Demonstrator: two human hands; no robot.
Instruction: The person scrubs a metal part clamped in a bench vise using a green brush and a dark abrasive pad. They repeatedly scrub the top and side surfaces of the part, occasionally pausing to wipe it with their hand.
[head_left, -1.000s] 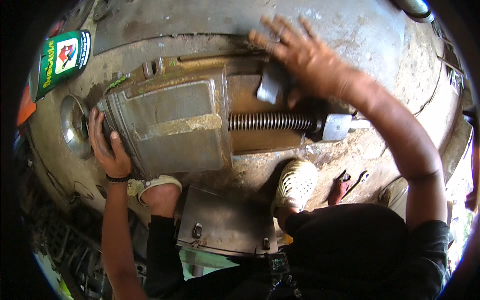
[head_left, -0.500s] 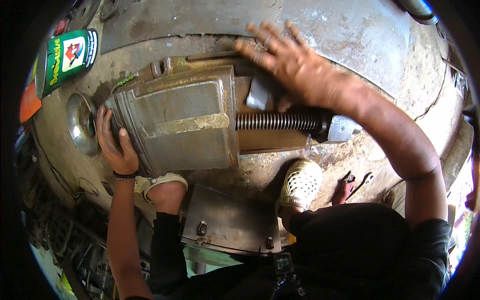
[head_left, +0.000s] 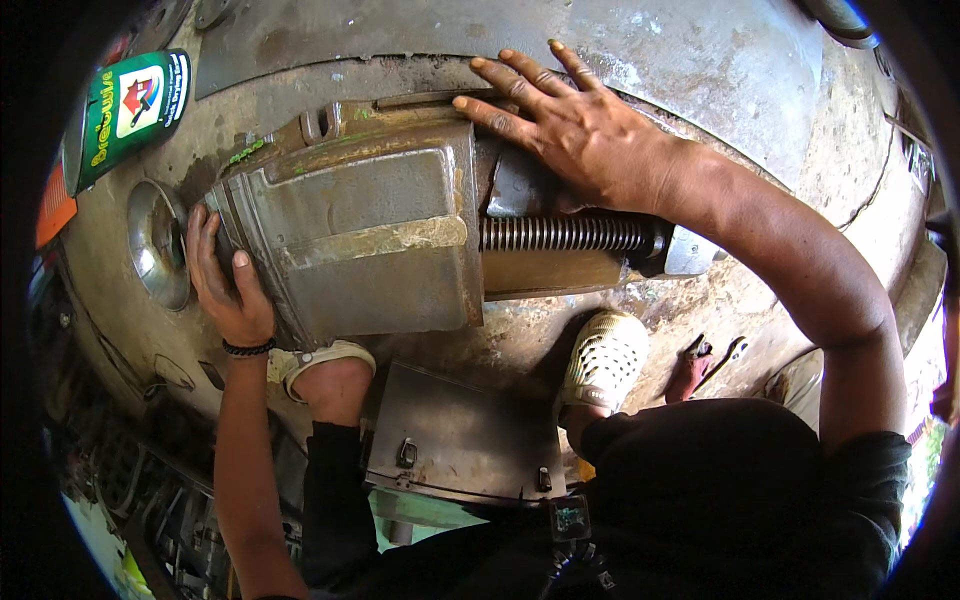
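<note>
A large greasy metal casting [head_left: 360, 235] lies on the stained concrete floor, with a threaded screw rod [head_left: 565, 233] running out of its right side to a grey end bracket [head_left: 690, 250]. My left hand [head_left: 228, 285] grips the casting's left end, fingers wrapped over the edge. My right hand [head_left: 575, 125] lies flat with fingers spread on the casting's top right, above the rod. It holds nothing.
A green and white can [head_left: 130, 110] lies at the upper left beside a round metal cap [head_left: 155, 245]. A grey metal box with latches [head_left: 465, 445] sits between my feet in pale shoes [head_left: 605, 360]. Red-handled pliers [head_left: 705, 360] lie at right.
My right hand has slid left along the top of the casting. The casting sits further right and lower in view. My left hand keeps its grip on the left end.
</note>
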